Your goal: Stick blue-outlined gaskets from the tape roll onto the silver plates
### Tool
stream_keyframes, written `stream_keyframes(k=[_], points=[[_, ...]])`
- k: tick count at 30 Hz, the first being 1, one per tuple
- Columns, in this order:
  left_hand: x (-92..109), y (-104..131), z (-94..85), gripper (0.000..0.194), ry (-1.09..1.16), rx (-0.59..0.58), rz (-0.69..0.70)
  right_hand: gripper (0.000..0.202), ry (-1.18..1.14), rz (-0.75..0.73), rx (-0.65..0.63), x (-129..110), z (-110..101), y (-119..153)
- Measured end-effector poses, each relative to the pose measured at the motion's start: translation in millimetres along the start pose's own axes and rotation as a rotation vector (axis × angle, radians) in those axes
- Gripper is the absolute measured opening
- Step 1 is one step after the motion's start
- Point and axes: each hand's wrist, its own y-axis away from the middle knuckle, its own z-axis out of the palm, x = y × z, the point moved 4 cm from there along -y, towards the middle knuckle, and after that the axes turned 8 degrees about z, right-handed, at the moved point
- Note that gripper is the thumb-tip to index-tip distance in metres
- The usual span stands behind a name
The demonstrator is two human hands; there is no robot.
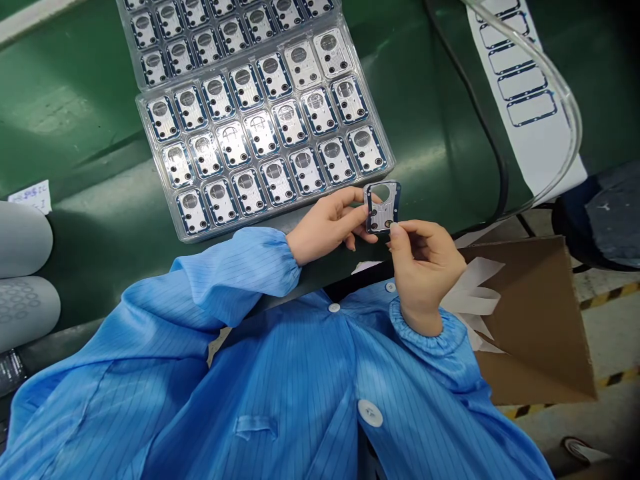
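My left hand point(327, 223) holds a small silver metal plate point(382, 219) by its left edge, fingers closed around that side. The plate has a dark blue border, a large round opening near its top and smaller holes lower down. My right hand point(425, 260) pinches the plate's lower right corner between thumb and fingertips. Just beyond my hands lies a clear plastic tray point(280, 215) filled with rows of similar plates. Most of those carry the blue border; two in the far right corner look plain.
Another clear tray point(143, 85) of plates sits behind the first. At right are a white sheet point(543, 157) with blue frame-shaped pieces, a black cable point(473, 93) and a clear tube point(575, 127). A cardboard box point(540, 320) with white strips stands below. White rolls point(25, 240) lie left.
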Motion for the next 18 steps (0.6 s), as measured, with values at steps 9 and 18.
stream_keyframes(k=[9,18], points=[[2.3,0.6,1.5,0.01,-0.005,0.007,-0.005,0.017,-0.028,0.054,-0.026,1.6,-0.5,-0.5],[1.0,0.1,1.2,0.011,0.002,0.012,-0.006,0.014,0.082,-0.062,0.017,-6.9,-0.6,-1.5]])
